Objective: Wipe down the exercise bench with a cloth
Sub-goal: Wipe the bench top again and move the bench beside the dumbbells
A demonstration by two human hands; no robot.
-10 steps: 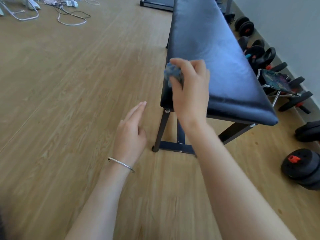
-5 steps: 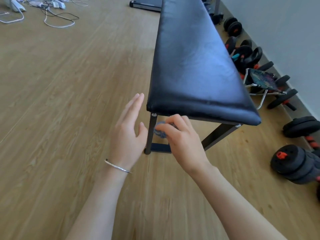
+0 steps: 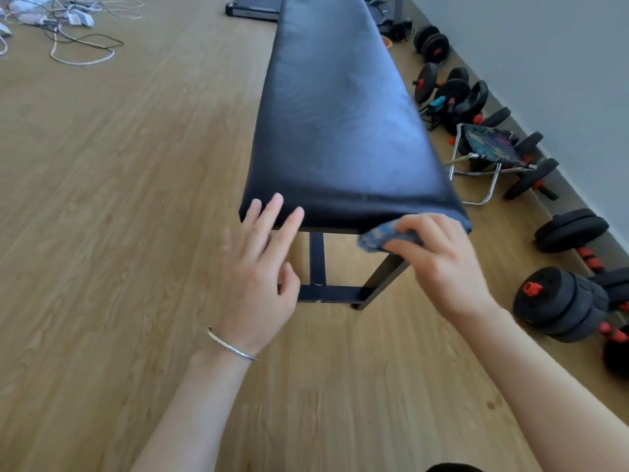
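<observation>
Bright even daylight, soft shadows, slight blur, wide-angle edge distortion

No readable text, brand or number on bench (image 3: 340, 124), cloth (image 3: 377, 237) or dumbbells (image 3: 561, 301)

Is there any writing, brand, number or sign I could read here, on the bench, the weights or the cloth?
None can be read.
Black padded bench: no label visible.
Blue patterned cloth: a pattern, no letters.
Black dumbbells with red collars: no legible marking.
White gadgets among the floor cables: too small and blurred.
</observation>
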